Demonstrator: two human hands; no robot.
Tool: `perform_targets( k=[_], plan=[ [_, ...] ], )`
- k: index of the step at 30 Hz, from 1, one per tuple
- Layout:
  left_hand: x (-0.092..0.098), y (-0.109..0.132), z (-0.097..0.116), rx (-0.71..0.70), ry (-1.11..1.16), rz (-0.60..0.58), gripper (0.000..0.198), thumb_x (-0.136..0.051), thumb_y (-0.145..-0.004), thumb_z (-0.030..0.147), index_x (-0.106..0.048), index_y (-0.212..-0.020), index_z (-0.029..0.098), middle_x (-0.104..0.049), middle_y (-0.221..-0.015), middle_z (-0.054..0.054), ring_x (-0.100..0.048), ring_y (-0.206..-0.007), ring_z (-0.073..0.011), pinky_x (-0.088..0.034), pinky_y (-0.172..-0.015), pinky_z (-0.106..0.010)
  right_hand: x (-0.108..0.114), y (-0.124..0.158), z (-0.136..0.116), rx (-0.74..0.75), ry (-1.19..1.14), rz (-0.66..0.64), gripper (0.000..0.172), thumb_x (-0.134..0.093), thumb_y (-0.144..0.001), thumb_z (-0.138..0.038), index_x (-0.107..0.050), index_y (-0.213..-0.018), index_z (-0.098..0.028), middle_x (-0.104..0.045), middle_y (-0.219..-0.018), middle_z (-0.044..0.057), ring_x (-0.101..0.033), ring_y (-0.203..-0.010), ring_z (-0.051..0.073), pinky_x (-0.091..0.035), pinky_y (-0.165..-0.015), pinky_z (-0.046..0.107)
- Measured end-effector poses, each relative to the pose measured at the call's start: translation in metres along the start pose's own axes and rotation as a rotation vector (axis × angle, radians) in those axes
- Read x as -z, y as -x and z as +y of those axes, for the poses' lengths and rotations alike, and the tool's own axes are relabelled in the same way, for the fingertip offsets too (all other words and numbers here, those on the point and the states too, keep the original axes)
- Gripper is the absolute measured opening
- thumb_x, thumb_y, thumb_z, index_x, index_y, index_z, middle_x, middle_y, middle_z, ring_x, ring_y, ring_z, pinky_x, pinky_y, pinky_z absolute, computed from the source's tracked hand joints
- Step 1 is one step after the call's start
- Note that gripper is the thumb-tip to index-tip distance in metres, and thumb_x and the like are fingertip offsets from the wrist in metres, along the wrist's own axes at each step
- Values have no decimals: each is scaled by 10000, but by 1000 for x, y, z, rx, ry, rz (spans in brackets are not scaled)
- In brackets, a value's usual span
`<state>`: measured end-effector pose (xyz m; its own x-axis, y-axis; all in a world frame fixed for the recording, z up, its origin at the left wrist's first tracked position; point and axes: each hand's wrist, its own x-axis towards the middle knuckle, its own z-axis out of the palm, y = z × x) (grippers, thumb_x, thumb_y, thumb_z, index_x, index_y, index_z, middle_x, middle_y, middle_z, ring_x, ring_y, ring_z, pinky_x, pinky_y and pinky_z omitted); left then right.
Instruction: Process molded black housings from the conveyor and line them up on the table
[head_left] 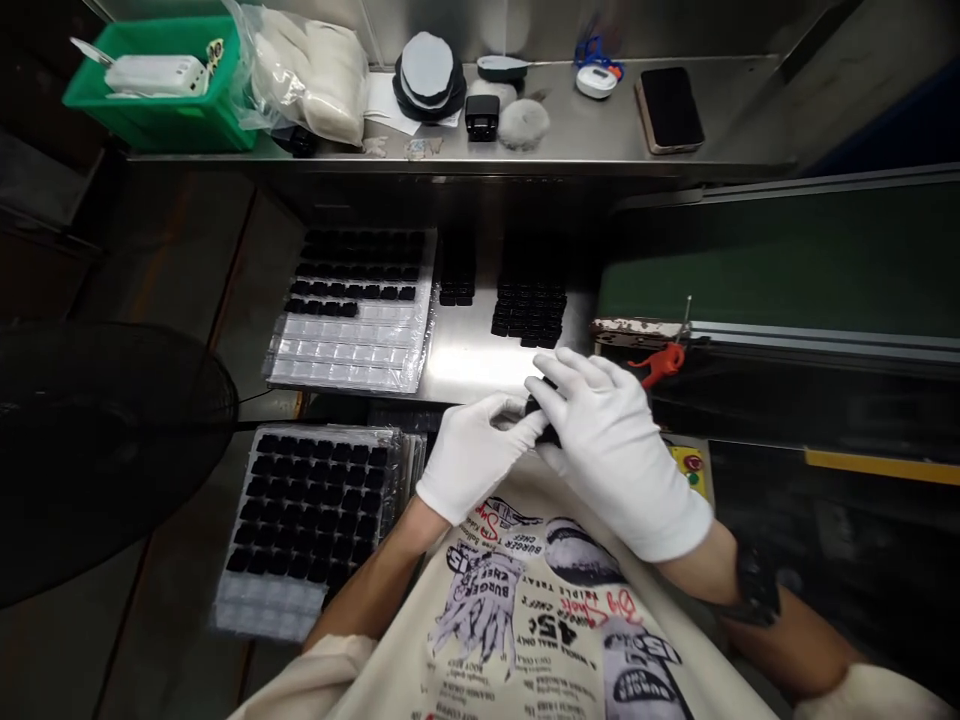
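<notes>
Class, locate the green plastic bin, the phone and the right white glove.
green plastic bin (157, 125), head view, on its front wall
phone (673, 110), head view, on its dark screen
right white glove (615, 455), head view, on the back of the hand

The left hand (472, 460) and right hand (619, 455), both in white cotton gloves, meet just below the centre of the frame, the right hand's fingers (570, 380) curving above the left's fingertips (525, 412). The bare left forearm (367, 580) and right forearm (799, 640) angle inward from the lower corners.
</notes>
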<state>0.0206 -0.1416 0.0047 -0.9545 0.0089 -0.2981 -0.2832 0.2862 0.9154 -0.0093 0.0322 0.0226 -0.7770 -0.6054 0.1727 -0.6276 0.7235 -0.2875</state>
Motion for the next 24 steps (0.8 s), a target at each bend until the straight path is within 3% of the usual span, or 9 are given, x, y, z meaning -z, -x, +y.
perform_targets(
  k=[4, 8, 12, 16, 24],
  plan=[
    [-13, 9, 11, -27, 79, 21, 369, -783, -1001, 589, -840, -990, 225, -855, -971, -36, -771, -835, -181, -653, -817, -336, 10, 9, 20, 6, -110, 9, 312, -731, -884, -126, -773, -1193, -135, -792, -1251, 188, -721, -1260, 416, -557, -1139, 657],
    [-16, 18, 26, 31, 309, 53, 438, -710, -1047, 615, -827, -1023, 193, -836, -944, -61, -722, -703, -130, -617, -651, -263, 29, 31, 35, -104, -483, 110, 448, -873, -871, -296, -759, -1299, -236, -774, -1334, 113, -736, -1251, 340, -617, -1101, 565],
    [-27, 18, 46, 96, 449, -52, 415, -754, -1031, 585, -833, -950, 186, -803, -845, -48, -701, -636, -113, -635, -642, -249, 39, 54, 43, -181, -764, 91, 589, -979, -818, -399, -747, -1349, -290, -752, -1399, 88, -724, -1318, 316, -622, -1143, 544],
    [-44, 14, 58, 141, 443, -61, 380, -779, -1023, 553, -842, -891, 202, -746, -729, -20, -687, -596, -114, -658, -647, -256, 43, 69, 51, -234, -849, 82, 629, -1014, -792, -426, -751, -1350, -302, -757, -1404, 83, -717, -1338, 323, -608, -1173, 572],
    [-66, 13, 63, 195, 339, -20, 344, -770, -1037, 522, -847, -918, 208, -815, -833, -48, -697, -593, -120, -655, -619, -259, 36, 84, 79, -188, -968, 86, 640, -1002, -801, -472, -743, -1358, -294, -755, -1413, 92, -722, -1328, 322, -625, -1142, 571]
  ],
)
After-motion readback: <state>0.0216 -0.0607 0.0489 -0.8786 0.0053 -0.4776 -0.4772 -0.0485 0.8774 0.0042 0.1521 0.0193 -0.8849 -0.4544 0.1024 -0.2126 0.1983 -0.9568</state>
